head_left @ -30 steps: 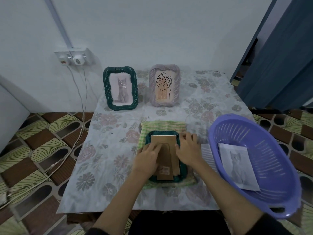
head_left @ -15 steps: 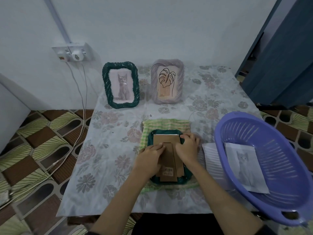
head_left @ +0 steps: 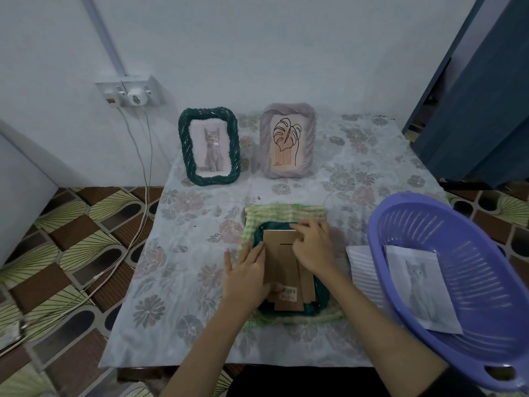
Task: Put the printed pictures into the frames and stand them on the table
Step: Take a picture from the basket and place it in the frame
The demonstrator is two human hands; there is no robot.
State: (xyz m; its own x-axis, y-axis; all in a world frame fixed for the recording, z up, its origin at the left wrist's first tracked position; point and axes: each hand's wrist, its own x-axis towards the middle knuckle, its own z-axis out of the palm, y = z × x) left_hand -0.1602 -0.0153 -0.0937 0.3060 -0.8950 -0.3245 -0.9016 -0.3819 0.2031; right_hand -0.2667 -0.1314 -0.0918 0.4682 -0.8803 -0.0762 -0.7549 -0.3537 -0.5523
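Floral tablecloth (head_left: pixel 183 253) under me, green frame (head_left: pixel 320 299) face-down beneath both palms, left hand (head_left: pixel 247 277) flat, right hand (head_left: pixel 313 249) pinching the stiff cardboard backing (head_left: pixel 282 259)'s top corner — light, rigid, probably glass-fronted.
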